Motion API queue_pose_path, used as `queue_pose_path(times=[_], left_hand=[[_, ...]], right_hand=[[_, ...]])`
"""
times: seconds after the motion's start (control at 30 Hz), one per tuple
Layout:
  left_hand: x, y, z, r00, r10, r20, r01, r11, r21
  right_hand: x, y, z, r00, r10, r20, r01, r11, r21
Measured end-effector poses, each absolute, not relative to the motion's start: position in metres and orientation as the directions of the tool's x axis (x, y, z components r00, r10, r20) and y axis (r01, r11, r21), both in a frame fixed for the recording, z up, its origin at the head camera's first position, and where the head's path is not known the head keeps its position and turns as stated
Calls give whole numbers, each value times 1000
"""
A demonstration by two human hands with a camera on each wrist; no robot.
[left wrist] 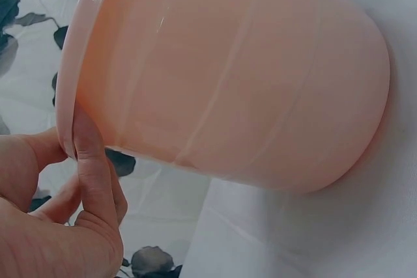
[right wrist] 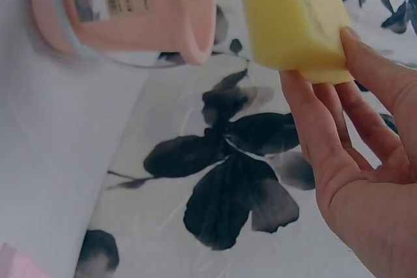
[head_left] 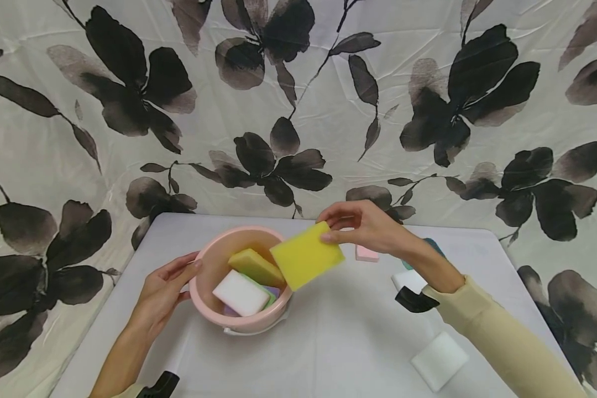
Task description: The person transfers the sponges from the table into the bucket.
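A pink bucket stands on the table, its left rim pinched between the thumb and fingers of my left hand. The left wrist view shows that grip close up, with the thumb and fingers on the bucket's rim. Inside lie a yellow sponge, a white sponge and green and purple pieces partly hidden under it. My right hand pinches another yellow sponge by its edge, held up at the bucket's right rim. In the right wrist view this sponge is between thumb and fingers.
Right of the bucket, a pink block lies near the back edge. A white piece and a teal item are partly behind the right forearm. Another white sponge lies at front right. Floral cloth hangs behind the table.
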State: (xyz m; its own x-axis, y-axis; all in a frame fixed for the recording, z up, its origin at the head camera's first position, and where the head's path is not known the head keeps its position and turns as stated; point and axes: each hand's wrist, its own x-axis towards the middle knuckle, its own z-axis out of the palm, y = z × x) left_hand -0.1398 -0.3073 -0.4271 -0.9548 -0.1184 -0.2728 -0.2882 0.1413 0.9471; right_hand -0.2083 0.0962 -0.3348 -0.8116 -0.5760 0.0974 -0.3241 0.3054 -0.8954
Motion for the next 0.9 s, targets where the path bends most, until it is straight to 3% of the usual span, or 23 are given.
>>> queue_pose_path(times=[0.27,0.9], left_hand=[[-140,-307,-427,-956,-118,-269,-284,137,949],[-139,-307,-428,-952,-131,-276,-294,140,946]], right_hand=[[-217,73,-337,-779,-607,159,-373,245,-895],[-231,15,-362,-700,-700,139,-381,202,-902]])
